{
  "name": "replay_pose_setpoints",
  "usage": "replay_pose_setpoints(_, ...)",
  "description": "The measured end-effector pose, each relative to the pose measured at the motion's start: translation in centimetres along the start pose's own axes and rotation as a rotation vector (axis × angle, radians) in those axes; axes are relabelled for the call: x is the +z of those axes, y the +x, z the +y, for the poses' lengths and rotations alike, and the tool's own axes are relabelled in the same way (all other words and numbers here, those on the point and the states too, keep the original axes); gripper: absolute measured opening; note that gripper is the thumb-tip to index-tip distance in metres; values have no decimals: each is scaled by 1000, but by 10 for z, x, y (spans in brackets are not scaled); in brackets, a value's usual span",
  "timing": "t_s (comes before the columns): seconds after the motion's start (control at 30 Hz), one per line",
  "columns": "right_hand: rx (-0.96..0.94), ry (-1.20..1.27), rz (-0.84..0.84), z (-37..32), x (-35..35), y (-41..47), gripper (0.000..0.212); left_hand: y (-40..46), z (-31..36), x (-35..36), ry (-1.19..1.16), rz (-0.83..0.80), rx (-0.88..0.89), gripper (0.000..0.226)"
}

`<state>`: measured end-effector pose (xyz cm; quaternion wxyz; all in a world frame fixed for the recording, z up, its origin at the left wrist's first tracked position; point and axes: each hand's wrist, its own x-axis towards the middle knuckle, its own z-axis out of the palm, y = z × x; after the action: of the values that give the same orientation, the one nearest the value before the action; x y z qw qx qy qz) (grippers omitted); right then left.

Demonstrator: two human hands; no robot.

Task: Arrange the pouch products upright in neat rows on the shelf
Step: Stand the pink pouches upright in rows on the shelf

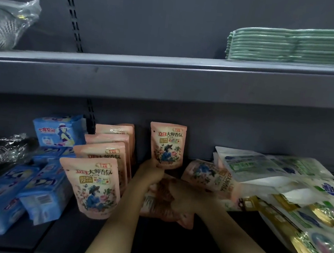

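Note:
Several pink pouches stand upright in a row on the lower shelf, with the front pouch (96, 187) nearest me. My left hand (150, 176) grips the bottom of another pink pouch (167, 145) and holds it upright to the right of that row. My right hand (183, 198) rests on a pink pouch lying flat (158, 203) on the shelf; whether its fingers curl round it is unclear. One more pink pouch (208, 176) lies on its side further right.
Blue packs (38, 187) are piled left of the row, beside a dark wrapped bundle (5, 150). A heap of white, green and gold pouches (290, 201) slopes at the right. The upper shelf (167, 75) holds green stacked items (298, 47) and a clear-wrapped item (10, 21).

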<state>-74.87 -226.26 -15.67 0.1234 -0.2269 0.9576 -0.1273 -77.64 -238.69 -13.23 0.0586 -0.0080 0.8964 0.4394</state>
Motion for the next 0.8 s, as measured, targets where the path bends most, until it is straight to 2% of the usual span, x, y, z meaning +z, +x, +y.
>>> replay_pose_setpoints(0.2, -73, -88, 167, -2, -18, -11, 28, -8, 2, -1, 36, -36, 5, 36)
replay_pose_setpoints(0.33, -1, -318, 365, -3, -38, -15, 25, -15, 9, -9, 25, -87, 140, 37)
replay_pose_setpoints(0.4, 28, -358, 393, -1, -48, -14, 27, -18, 14, -19, 2, -154, 239, 38)
replay_pose_setpoints(0.47, 21, -313, 374, 0, -61, -16, 27, -18, 17, -27, 20, -250, 271, 51)
replay_pose_setpoints(0.5, 13, -283, 360, 1, -67, -17, 26, -17, 18, -29, 104, -262, 294, 57)
replay_pose_setpoints(0.6, -71, -217, 349, 1, -84, -21, 25, -17, 24, -31, 521, -88, 451, 62)
replay_pose_setpoints(0.73, -93, -232, 415, -3, -99, -23, 25, -20, 24, -28, 461, 93, 490, 31)
replay_pose_setpoints(0.8, -66, -260, 622, 1, -103, -24, 36, -20, 20, -26, 421, 179, 480, 28)
